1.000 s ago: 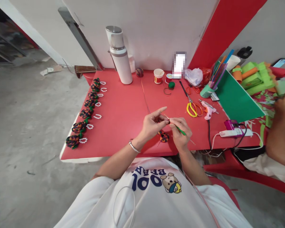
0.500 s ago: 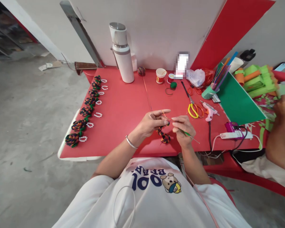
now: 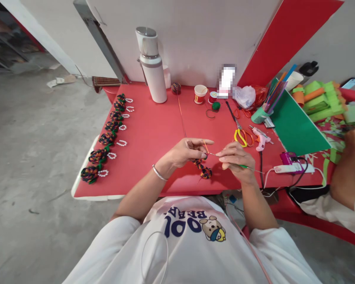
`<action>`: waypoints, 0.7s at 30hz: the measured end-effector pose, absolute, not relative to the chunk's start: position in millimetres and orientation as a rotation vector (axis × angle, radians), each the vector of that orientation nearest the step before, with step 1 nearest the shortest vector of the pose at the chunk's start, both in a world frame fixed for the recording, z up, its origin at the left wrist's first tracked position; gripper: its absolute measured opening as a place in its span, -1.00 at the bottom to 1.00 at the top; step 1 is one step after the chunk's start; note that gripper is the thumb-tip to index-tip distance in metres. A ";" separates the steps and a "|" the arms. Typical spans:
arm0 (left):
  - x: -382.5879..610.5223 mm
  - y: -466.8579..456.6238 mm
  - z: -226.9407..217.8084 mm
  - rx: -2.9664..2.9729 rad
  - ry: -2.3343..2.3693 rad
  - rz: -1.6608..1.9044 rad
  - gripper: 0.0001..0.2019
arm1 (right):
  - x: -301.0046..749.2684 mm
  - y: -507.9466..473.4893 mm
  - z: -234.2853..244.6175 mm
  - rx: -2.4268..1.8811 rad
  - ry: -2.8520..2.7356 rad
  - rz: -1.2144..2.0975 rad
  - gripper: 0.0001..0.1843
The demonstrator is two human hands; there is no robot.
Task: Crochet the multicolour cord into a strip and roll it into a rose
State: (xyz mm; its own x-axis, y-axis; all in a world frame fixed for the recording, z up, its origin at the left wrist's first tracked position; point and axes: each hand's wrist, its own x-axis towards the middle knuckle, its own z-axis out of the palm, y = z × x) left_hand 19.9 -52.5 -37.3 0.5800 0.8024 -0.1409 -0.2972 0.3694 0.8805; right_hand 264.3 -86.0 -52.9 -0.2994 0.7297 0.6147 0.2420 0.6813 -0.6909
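Note:
My left hand (image 3: 187,152) pinches a small multicoloured crocheted piece (image 3: 203,169) that hangs down from its fingers just above the red table (image 3: 154,134). An orange yarn strand (image 3: 181,115) runs from that hand to a yarn ball (image 3: 174,88) at the back. My right hand (image 3: 235,159) is closed on a green-handled crochet hook (image 3: 246,167), whose thin metal tip points left into the piece. The two hands are close together over the table's near edge.
Several finished yarn flowers with bead loops (image 3: 106,138) line the table's left side. A white flask (image 3: 152,65), cup (image 3: 200,94), yellow scissors (image 3: 239,134), glue gun (image 3: 260,138), power strip (image 3: 291,168) and green board (image 3: 296,124) stand around. Another person's arm (image 3: 347,169) is at the right.
My right hand has drawn the hook to the right, away from the left hand. The crocheted piece has lifted slightly and now dangles from the left fingers.

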 end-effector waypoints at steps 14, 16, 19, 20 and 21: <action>53.8 -61.9 -45.1 1.154 0.828 1.095 -0.29 | 216.9 -93.2 -93.6 -0.912 -1.358 0.691 -0.77; 57.6 -65.2 -48.8 1.187 0.898 1.126 -0.28 | 215.1 -97.4 -91.9 -0.959 -1.473 0.499 -0.84; 60.1 -67.9 -53.2 1.141 0.947 1.157 -0.30 | 214.2 -101.5 -89.2 -1.011 -1.529 0.267 -0.83; 60.5 -68.0 -54.0 1.101 0.921 1.144 -0.30 | 212.8 -102.0 -89.8 -1.033 -1.499 0.215 -0.84; 60.4 -67.5 -54.4 1.058 0.879 1.121 -0.29 | 211.0 -101.9 -91.1 -1.053 -1.447 0.188 -0.86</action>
